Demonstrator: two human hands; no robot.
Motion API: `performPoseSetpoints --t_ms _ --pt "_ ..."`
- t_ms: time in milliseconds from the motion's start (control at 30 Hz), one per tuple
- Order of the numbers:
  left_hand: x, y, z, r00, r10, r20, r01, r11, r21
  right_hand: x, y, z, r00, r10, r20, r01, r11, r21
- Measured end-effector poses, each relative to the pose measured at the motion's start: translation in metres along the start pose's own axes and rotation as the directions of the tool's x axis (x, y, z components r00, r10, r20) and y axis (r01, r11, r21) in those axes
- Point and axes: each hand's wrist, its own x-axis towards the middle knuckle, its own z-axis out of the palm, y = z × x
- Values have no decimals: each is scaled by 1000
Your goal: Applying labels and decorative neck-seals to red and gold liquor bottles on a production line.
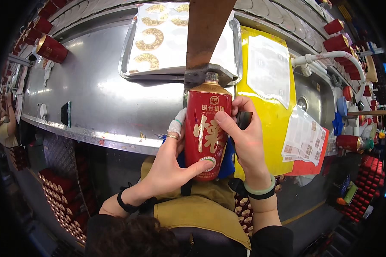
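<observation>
Red bottle (208, 128) upright at steel counter (103, 103) edge, under brown post (203, 32). Left hand (171, 165) clasps bottle low, thumb on round label; right hand (244, 137) grips bottle's side. Tray (133, 43) of gold ring labels behind; yellow sheet (278, 113) right; red bottles (51, 48) along back.

Red bottle (207, 130): glossy red body, cylindrical, gold shoulder tapering to a short clear neck at the top. Large gold character down the front, smaller gold characters and a small gold emblem above it, and a round white-and-green sticker low on the front. Held upright, front face toward the camera, above the near edge of the steel counter, neck just under a rusty brown post. Gripped from both sides at mid-body. A bit of blue shows behind its lower part. Base is hidden, and it is unclear whether the neck is capped.
</observation>
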Motion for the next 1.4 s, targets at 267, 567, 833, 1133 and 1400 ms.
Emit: performPoseSetpoints --t_ms 267,567,833,1133,1400 --pt "-4 -8 -1 1000 -20 -23 19 999 -40 1 1 0 999 -12 -36 10 999 -49" --pt "-4 -2 -7 1000 -3 -27 -2 981 -193 12 5 -10 997 -78 7 78 989 -129" --pt "-6 -16 -5 998 51 -32 -52 998 -47 11 7 -9 995 -92 27 95 986 -139" --pt "-6 -17 -5 997 67 -34 -68 997 -38 7 3 -5 996 -87 28 90 986 -140" --pt "-6 -16 -6 999 32 -18 -34 994 -108 3 2 -13 994 -85 62 93 988 -126"
